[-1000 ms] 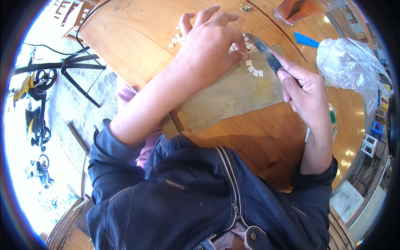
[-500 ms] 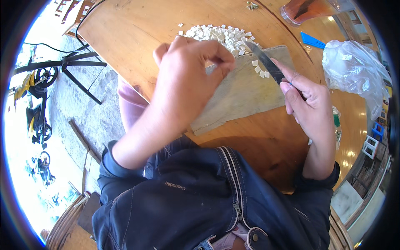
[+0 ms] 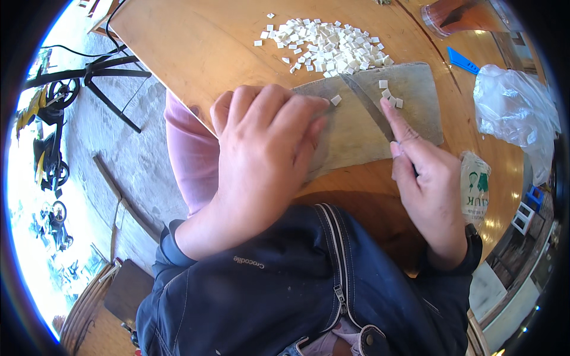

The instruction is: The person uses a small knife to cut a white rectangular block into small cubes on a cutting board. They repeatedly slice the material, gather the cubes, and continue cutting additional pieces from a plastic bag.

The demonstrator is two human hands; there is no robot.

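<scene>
My right hand (image 3: pixel 430 172) grips a knife (image 3: pixel 369 107), index finger stretched along its back. The dark blade points up and left over a worn, greyish cutting board (image 3: pixel 347 142). At the board's left part my left hand (image 3: pixel 261 142) is curled, thumb under the index finger; what it may hold is hidden. One small white square piece (image 3: pixel 336 100) is right at its index fingertip. Several more white squares (image 3: pixel 386 93) lie on the board beyond the knife. Past the board's far edge spreads a large heap of the same white squares (image 3: pixel 338 44).
On the wooden table (image 3: pixel 196 47), a glass of reddish-brown drink (image 3: pixel 460 18) stands at the far right. Nearer are a blue-handled tool (image 3: pixel 462 60), a crumpled clear plastic bag (image 3: pixel 510 101) and a printed packet (image 3: pixel 475 184). A black stand's legs (image 3: pixel 89 74) are on the floor at left.
My left hand has come down and nearer, uncovering more of the heap; a white square now shows at its fingertip. The knife has moved slightly nearer and left. The view has shifted a little.
</scene>
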